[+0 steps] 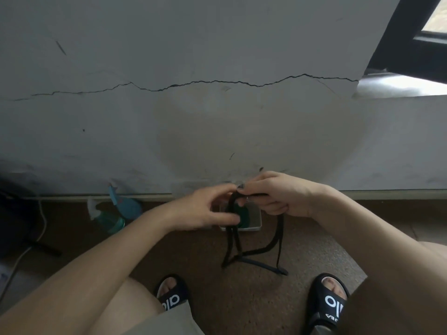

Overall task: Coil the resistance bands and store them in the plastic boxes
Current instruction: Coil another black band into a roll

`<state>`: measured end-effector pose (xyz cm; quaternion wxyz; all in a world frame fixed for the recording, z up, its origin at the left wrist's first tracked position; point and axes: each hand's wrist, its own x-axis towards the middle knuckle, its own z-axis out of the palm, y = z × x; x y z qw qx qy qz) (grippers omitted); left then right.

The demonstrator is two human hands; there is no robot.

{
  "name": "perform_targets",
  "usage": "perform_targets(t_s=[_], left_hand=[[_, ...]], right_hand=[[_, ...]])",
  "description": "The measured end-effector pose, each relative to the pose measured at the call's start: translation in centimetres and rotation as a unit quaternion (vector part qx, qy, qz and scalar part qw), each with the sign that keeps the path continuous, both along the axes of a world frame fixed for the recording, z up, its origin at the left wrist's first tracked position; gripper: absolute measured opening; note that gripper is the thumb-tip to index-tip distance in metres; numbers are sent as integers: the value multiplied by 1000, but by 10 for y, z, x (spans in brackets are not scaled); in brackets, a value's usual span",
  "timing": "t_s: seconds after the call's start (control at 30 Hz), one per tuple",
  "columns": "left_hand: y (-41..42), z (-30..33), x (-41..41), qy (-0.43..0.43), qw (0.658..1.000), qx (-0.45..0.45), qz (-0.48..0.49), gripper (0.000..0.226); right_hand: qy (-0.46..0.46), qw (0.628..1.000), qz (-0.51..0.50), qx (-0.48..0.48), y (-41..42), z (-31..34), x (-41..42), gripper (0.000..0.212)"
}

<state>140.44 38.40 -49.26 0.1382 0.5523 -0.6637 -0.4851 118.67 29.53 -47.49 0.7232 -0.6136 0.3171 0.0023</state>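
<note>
A black resistance band [278, 240] hangs in long loops from my two hands down to the brown floor. My right hand [278, 197] pinches its top end between thumb and fingers. My left hand [205, 211] holds the strands just to the left, fingers curled round them. Behind the hands, a clear plastic box [254, 220] stands on the floor by the wall, with a coiled green band [243, 213] inside it, partly hidden by my left hand. A dark blue band [263, 264] lies flat on the floor below the hanging loops.
A cracked grey wall rises right behind the box. A green spray bottle [108, 218] and a blue object [125, 201] lie at the wall's foot on the left. A white cable [24, 252] and dark gear lie far left. My feet in black slides [329, 301] rest near the bands.
</note>
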Motion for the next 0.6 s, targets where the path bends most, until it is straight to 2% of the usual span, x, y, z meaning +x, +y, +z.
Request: perform_targets(t_s=[0.1,0.2,0.4,0.6], left_hand=[[-5,5,-17,54,996,-69,36,28],[-6,5,-11,33,995,-80,46,16],[-5,14,-8,1,996,-87,36,12],[-5,14,1,-54,987,-150,25,12]], right_hand=[[4,1000,-9,-7,0,-1,0,37],[3,1000,-9,-17,-4,3,-4,32],[-1,999,-23,-26,-11,11,-13,33],[-33,998,-53,-16,-16,10,-17,34]])
